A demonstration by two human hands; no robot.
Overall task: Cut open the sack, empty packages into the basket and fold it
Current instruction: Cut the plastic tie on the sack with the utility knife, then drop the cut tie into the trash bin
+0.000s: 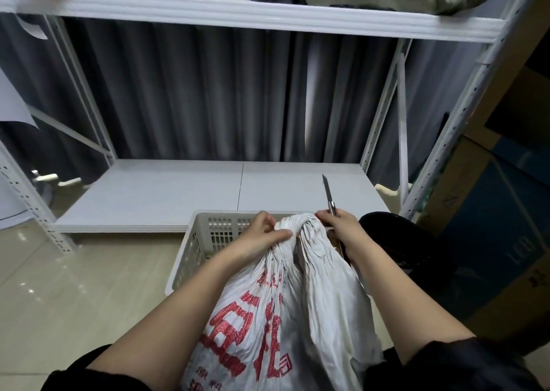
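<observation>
The sack (pixel 285 316) is standing upright between the person's forearms, its white cloth printed with red characters, leaning against the near rim of the white basket (pixel 205 236) on the floor. Its neck is bunched tight at the top. The left hand (pixel 262 233) is pinching that gathered neck with curled fingers. The right hand (pixel 336 224) is gripping a utility knife (pixel 329 194), its blade pointing up and away from the body, just beside the knot.

The step in hand seems to be cutting the neck open. It would go best with the left hand pulling the bunch taut and keeping its fingers below the cut line, while the blade is slicing away from that hand, shallow enough to spare the packages inside, which are hidden.

The basket is looking mostly unfilled behind the sack, giving room to tip into. A dark round bin (pixel 395 242) is sitting just right of the knife arm, and the white shelf (pixel 208 194) with its metal posts is standing behind, so the right elbow is having less free room than the left.
</observation>
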